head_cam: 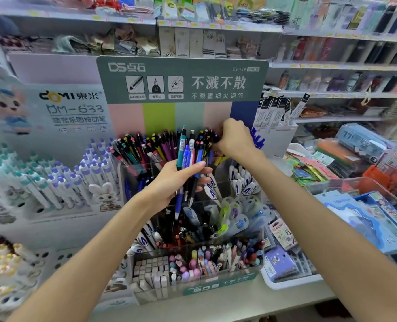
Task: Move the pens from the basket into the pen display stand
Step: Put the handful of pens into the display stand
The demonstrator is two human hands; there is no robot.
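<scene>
My left hand [177, 180] grips a bunch of several pens [188, 154], teal, blue, white and black, held upright in front of the clear tiered pen display stand [146, 296]. My right hand [234, 138] reaches into the stand's top row, its fingers curled among the dark pens [160, 145] standing there; what its fingertips pinch is hidden. The stand's green header card [182, 79] rises behind. No basket is in view.
A white pen display [53, 173] with purple and teal capped pens stands to the left. Lower tiers of the stand hold white pens, correction tapes and erasers. At the right sit a white tray [290, 281], clear bins of stationery and pencil cases. Stocked shelves rise behind.
</scene>
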